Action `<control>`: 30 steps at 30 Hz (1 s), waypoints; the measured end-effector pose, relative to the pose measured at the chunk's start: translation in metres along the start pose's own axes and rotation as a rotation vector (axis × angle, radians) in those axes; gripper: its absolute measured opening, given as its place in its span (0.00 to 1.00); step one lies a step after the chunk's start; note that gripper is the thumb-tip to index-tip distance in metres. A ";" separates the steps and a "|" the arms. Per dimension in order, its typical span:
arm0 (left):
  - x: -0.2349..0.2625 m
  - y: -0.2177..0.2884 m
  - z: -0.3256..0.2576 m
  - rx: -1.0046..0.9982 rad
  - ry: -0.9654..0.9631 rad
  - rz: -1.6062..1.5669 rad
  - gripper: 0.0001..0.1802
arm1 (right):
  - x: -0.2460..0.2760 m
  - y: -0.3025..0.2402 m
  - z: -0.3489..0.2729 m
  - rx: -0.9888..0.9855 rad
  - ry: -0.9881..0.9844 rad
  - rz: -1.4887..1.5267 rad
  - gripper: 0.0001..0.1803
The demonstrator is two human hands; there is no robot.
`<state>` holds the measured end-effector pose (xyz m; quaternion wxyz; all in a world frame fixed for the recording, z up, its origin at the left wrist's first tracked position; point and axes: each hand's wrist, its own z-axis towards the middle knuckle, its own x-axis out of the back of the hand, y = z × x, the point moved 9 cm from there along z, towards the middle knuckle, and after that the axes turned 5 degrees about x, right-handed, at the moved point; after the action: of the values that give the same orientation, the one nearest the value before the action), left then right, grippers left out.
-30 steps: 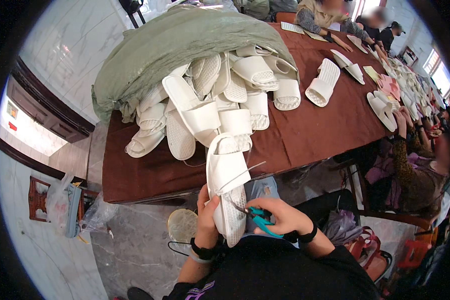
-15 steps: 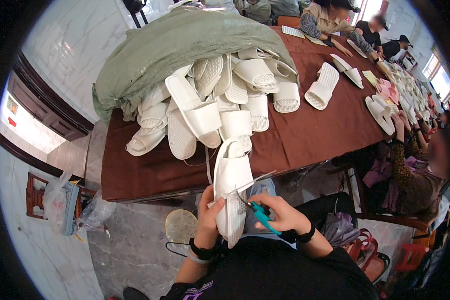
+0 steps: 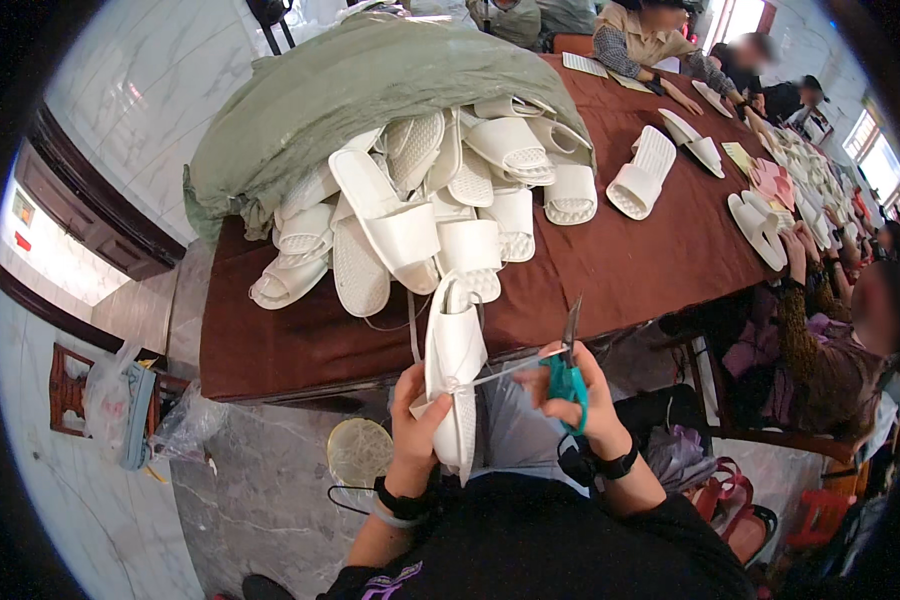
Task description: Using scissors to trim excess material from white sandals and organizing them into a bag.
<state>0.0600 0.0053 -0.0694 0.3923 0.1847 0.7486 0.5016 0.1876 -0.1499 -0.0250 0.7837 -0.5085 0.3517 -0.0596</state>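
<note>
A white slipper [image 3: 456,385] (possibly a pair tied together, hard to tell) is standing upright in front of the person's chest, just off the near edge of the table [image 3: 660,260]. The left hand [image 3: 417,432] is wrapping around its lower part, fingers closed on it. A thin white string [image 3: 505,370] is running taut from the slipper's middle toward the right hand [image 3: 582,400], which is gripping teal-handled scissors [image 3: 570,365] with the blades pointing upward. The step in hand looks like trimming that string; the next move probably calls for bringing the blades onto it close to the slipper without nicking the sole. Beyond, a grey-green sack [image 3: 370,90] is lying on its side on the brown table, its mouth open and spilling a heap of white slippers [image 3: 420,210]. On the floor to the left, a clear plastic bag [image 3: 120,400] is hanging, contents unclear.
</note>
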 end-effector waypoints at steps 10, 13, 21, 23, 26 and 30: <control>-0.034 0.047 -0.012 -0.598 -0.043 0.603 0.31 | -0.020 0.020 0.008 0.056 0.183 -0.297 0.30; 0.005 0.032 -0.007 -0.480 0.090 0.469 0.30 | -0.006 0.019 0.004 -0.056 0.254 -0.025 0.28; 0.156 0.080 -0.031 -0.541 0.746 0.048 0.29 | 0.124 -0.085 -0.029 0.395 0.617 0.050 0.20; 0.197 0.109 -0.049 -0.597 0.813 -0.081 0.29 | 0.163 -0.101 -0.046 0.492 0.798 0.058 0.15; 0.211 0.138 -0.075 -0.600 0.799 -0.176 0.30 | 0.204 -0.088 -0.065 0.550 0.942 0.069 0.14; 0.246 0.141 -0.115 -0.711 0.761 -0.245 0.31 | 0.144 -0.044 -0.031 0.260 0.699 -0.203 0.20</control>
<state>-0.1994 0.1610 -0.0200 0.1871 -0.2434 0.6380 0.7062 0.2874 -0.2591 -0.0664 0.6644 -0.3863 0.5352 -0.3507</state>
